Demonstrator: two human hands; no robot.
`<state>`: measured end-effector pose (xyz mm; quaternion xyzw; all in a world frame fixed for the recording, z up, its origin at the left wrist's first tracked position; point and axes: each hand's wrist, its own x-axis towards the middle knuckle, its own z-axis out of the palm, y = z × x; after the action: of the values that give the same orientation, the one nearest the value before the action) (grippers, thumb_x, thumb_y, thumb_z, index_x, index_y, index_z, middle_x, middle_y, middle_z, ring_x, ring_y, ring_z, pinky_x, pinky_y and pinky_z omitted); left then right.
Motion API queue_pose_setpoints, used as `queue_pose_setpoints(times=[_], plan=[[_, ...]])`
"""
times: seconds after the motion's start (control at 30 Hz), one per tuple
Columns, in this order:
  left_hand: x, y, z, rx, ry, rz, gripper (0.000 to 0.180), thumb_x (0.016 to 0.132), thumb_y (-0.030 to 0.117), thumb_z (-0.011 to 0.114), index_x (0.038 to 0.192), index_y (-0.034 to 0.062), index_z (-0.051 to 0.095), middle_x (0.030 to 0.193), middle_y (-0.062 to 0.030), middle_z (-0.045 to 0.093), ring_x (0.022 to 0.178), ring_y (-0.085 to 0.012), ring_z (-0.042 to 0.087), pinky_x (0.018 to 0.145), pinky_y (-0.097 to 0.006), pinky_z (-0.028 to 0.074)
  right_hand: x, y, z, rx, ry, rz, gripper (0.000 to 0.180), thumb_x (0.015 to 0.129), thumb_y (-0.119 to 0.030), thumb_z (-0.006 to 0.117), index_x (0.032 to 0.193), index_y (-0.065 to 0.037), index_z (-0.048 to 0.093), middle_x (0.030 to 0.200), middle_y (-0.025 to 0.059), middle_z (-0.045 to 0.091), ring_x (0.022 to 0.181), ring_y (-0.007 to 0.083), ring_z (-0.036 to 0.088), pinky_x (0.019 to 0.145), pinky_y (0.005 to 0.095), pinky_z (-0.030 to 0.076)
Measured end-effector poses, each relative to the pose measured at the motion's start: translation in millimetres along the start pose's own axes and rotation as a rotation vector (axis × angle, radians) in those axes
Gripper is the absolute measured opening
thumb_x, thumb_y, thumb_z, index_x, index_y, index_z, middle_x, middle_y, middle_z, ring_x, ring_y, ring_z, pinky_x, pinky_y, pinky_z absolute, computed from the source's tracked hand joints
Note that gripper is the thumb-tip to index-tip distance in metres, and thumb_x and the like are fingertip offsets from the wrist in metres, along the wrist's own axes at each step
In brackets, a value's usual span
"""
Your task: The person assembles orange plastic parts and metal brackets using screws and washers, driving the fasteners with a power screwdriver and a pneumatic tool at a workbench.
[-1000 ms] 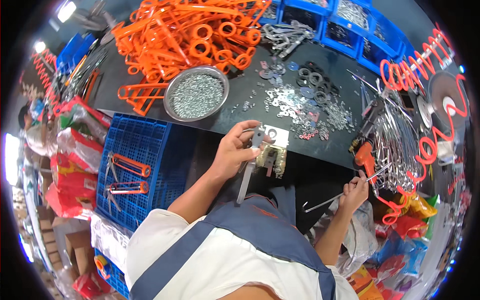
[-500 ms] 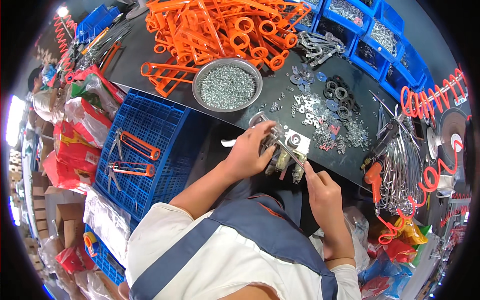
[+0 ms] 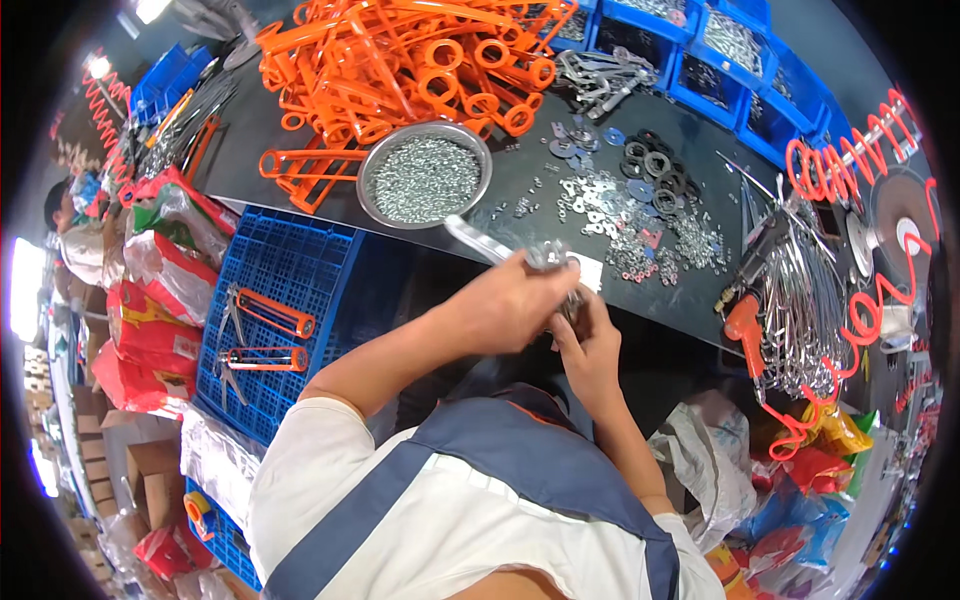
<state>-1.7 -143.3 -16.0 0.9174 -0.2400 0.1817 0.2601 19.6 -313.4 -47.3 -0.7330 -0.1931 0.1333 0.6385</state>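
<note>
My left hand (image 3: 512, 303) is closed around a silver metal caulking gun handle (image 3: 480, 242). One arm of it points up and left toward the bowl, and its bulkier end (image 3: 547, 256) shows above my fingers. My right hand (image 3: 592, 352) is closed just below and right, its fingertips meeting the left hand at a small metallic part (image 3: 573, 303). What those right fingers grip is mostly hidden. A white plate on the bench edge (image 3: 588, 270) shows partly behind the hands. Close by stands a steel bowl (image 3: 485, 190) full of small silver pieces.
Orange caulking gun frames (image 3: 400, 75) are heaped at the back. Washers, nuts and black rings (image 3: 655, 165) lie spread on the dark bench. Blue bins (image 3: 710, 80) stand back right. Metal rods and an orange air screwdriver (image 3: 743, 322) hang right. Left, a blue crate (image 3: 285, 265) holds two caulking guns.
My right hand has moved left and up against my left hand; the long rod between them no longer shows. The handle has turned, its arm now pointing up-left. The view has shifted slightly.
</note>
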Motion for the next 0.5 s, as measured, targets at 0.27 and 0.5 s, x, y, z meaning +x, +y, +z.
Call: queue_pose_setpoints(times=[0.27, 0.5], plan=[[-9.3, 36.8, -25.7, 0.066, 0.086, 0.036, 0.053, 0.074, 0.015, 0.070, 0.122, 0.0012, 0.051, 0.116, -0.0167, 0.059, 0.109, -0.0320, 0.057, 0.098, -0.048, 0.039, -2.3, 8.2, -37.0, 0.593, 0.042, 0.169, 0.006, 0.084, 0.000, 0.058, 0.088, -0.002, 0.055, 0.062, 0.0031, 0.055, 0.044, 0.0025, 0.041, 0.038, 0.0181, 0.028], [-22.8, 16.4, -66.2, -0.617, -0.217, -0.421, 0.034, 0.066, 0.012, 0.080, 0.096, 0.0016, 0.066, 0.081, -0.0077, 0.066, 0.074, -0.0160, 0.065, 0.063, -0.025, 0.048, -22.0, 13.7, -58.0, 0.768, -0.325, 0.179, 0.039, 0.083, -0.023, 0.070, 0.111, -0.002, 0.052, 0.078, 0.0143, 0.065, 0.046, 0.0025, 0.041, 0.039, 0.0183, 0.030]])
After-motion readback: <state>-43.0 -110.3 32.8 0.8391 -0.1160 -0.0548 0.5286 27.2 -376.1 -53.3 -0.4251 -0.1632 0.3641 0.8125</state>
